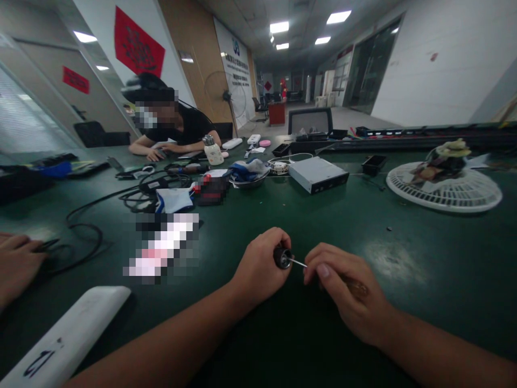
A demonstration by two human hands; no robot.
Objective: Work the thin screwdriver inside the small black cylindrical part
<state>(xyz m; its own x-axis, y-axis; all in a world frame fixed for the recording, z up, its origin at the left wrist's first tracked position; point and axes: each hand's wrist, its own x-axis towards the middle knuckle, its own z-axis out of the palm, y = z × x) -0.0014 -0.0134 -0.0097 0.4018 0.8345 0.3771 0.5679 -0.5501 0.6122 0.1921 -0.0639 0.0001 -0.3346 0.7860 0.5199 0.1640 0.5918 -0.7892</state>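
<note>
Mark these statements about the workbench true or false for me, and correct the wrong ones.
1. The right hand holds a small screwdriver. True.
2. The left hand is empty. False: it grips a small dark round part.
3. A grey metal box sits on the green table. True.
4. The person across the table wears a white top. False: it is black.
5. The round white fan guard stands upright. False: it lies flat.

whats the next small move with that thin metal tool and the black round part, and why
Probably line the tip up squarely with the silver centre of the small black round part. The thin metal shaft comes in from the side, while the left hand grips the part and the right hand pinches the amber handle.
</note>
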